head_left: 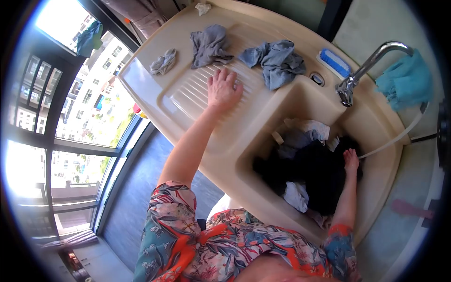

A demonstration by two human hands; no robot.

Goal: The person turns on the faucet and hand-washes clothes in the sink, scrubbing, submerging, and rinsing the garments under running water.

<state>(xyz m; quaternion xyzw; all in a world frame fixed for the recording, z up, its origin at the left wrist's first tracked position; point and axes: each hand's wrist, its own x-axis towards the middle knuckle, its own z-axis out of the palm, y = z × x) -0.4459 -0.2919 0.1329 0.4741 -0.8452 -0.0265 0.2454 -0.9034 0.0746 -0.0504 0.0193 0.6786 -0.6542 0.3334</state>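
My left hand [224, 90] lies palm down, fingers spread, on the ribbed washboard [188, 98] of the beige sink unit. Just beyond its fingertips is a crumpled grey cloth [211, 45]. Blue-grey cloths [278, 62] lie bunched to its right. Down in the basin [253, 176], my right hand [351, 160] is at the right side, over a heap of black cloth [314, 164]; its fingers look closed together, and what they hold, if anything, cannot be made out. A white cloth [296, 196] and a grey cloth [295, 141] lie in the same heap.
A chrome faucet [373, 61] rises behind the basin, with a turquoise cloth [406, 81] hanging by it. A blue brush [334, 63] sits on the back ledge. A small light cloth [163, 62] lies at the left. A thin hose [399, 136] reaches into the basin.
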